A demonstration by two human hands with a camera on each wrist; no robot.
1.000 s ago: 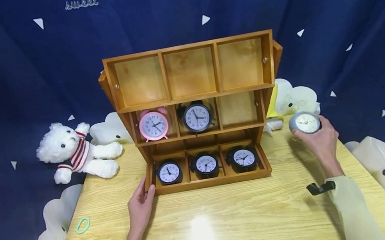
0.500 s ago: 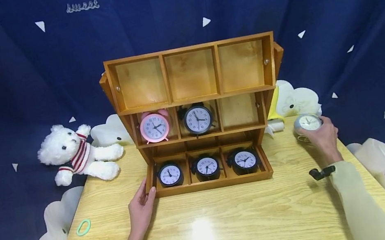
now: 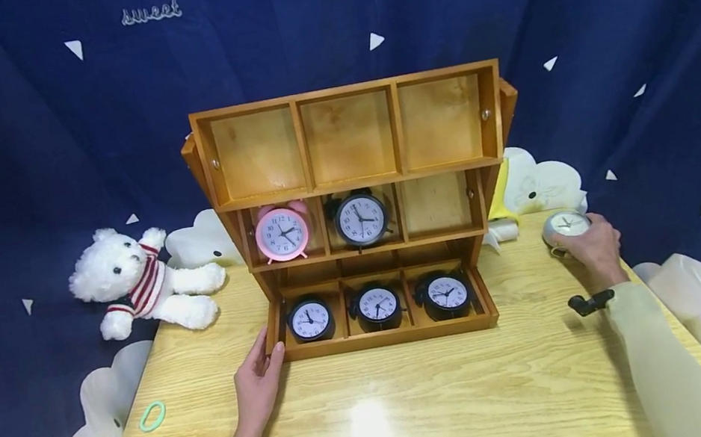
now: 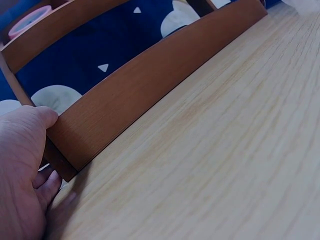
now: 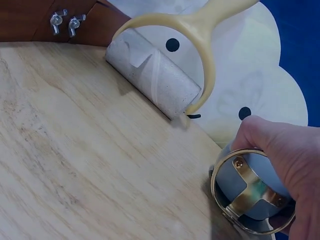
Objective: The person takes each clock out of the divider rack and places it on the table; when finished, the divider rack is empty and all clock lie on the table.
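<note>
A: Right hand first. Grip?

B: Right hand [image 3: 598,249] pinches the grey clock [image 3: 564,223], thumb at its near edge, fingers at its right side. Clock sits just ahead of the palm, towards the left, dial facing the head camera.

A: Position on the table [image 3: 458,391]?

B: Far right corner. Right wrist view gives the gold bracket [image 5: 251,189] and ring on its back. Contact with the wood is hard to judge; the hand hides part of the underside.

A: Nearby?

B: Lint roller [image 3: 502,229], between clock and rack [image 3: 382,336], touching neither hand.

A: Left hand [image 3: 256,376]?

B: Holding the rack's lower left corner, thumb over the front edge, fingers round the end. Well apart from the grey clock.

A: Rack contents?

B: Bottom row, three black clocks [image 3: 378,306]. Middle row, pink clock [image 3: 282,234] left, another black one centre.
</note>
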